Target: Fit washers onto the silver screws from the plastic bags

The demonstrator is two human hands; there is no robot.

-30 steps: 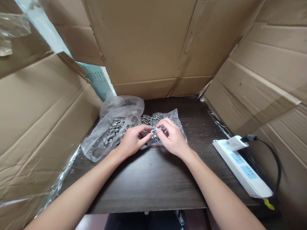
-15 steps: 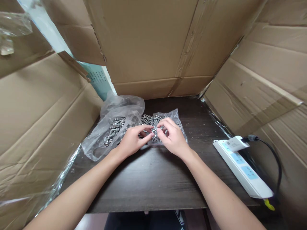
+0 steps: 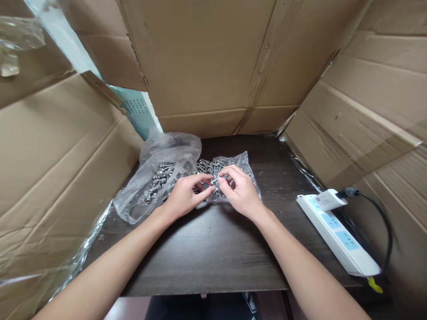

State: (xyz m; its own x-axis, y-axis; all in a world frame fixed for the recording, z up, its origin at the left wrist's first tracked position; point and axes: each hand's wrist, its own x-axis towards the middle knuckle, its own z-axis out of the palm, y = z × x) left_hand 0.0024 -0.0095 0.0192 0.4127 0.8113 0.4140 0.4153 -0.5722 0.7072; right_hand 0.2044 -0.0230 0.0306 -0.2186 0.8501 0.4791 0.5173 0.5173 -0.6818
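A small silver bolt (image 3: 215,181) is pinched in my right hand (image 3: 240,188), between the thumb and the curled fingers. My left hand (image 3: 187,192) meets it from the other side, its bent index finger and thumb around the bolt's left end. Whether a nut or washer sits on that end is too small to tell. Both hands are just above a clear plastic bag (image 3: 243,161) spread on the dark table (image 3: 213,249). Loose bolts (image 3: 207,166) lie behind my fingers, and small washers or nuts show beside my right hand, partly hidden by it.
Left of my hands, a large translucent plastic bag (image 3: 131,205) holds many metal bolts (image 3: 162,178). A white power strip (image 3: 336,235) with a plugged-in adapter (image 3: 330,200) and black cable (image 3: 383,213) lies at right. Cardboard walls (image 3: 213,58) enclose the table's back and sides.
The left thumb and the bolt have shifted very slightly between the fingertips. Both arms, the bags and the loose bolts look the same.
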